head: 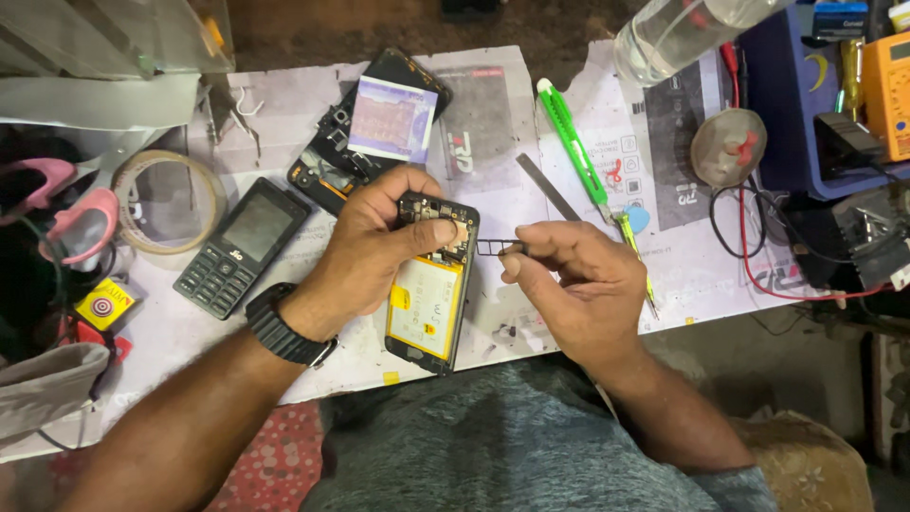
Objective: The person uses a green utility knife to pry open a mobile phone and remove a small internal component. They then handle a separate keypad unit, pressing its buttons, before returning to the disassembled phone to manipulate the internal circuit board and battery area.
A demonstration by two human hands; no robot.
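Note:
My left hand (pixel 370 242) grips an opened smartphone (pixel 431 294) with its back off, showing a yellow battery; the thumb presses across its upper part. My right hand (pixel 573 275) pinches a small black card tray (pixel 493 247) just beside the phone's upper right edge. A black watch sits on my left wrist (pixel 284 327). Both hands hover over a white paper-covered table (pixel 512 142).
A black keypad phone (pixel 242 246) and a tape roll (pixel 166 199) lie left. Another opened phone with a purple-white card (pixel 374 128) sits behind. A green screwdriver (pixel 573 142), metal strip (pixel 548 187), plastic bottle (pixel 673 33), yellow multimeter (pixel 889 81) and wires (pixel 758 246) crowd the right.

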